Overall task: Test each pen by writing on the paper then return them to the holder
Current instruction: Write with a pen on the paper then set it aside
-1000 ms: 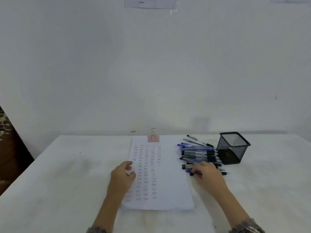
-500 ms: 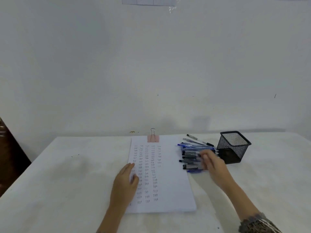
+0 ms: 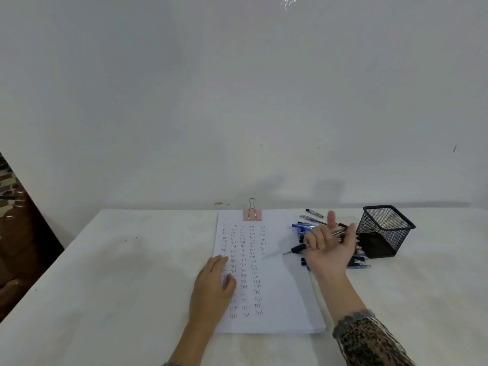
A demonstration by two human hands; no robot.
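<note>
One pen (image 3: 297, 249) is off the table (image 3: 132, 260), gripped in the right hand (image 3: 330, 247) above the right edge of the paper (image 3: 280, 286). The hand's palm is turned up, and its fingers (image 3: 314, 237) curl round the barrel, with one digit sticking straight up. The pen's tip points left over the paper, near the last column of written words. The left hand (image 3: 214, 281) lies flat on the paper's left side, fingers straight and pressing the sheet down. A heap of loose pens (image 3: 301, 226) lies on the table just right of the paper, partly hidden behind the raised hand. Farther right of the paper stands the black mesh holder (image 3: 385, 233), tilted. A pink binder clip (image 3: 252, 213) clamps the paper's top edge. A patterned sleeve (image 3: 369, 339) covers the right forearm.
</note>
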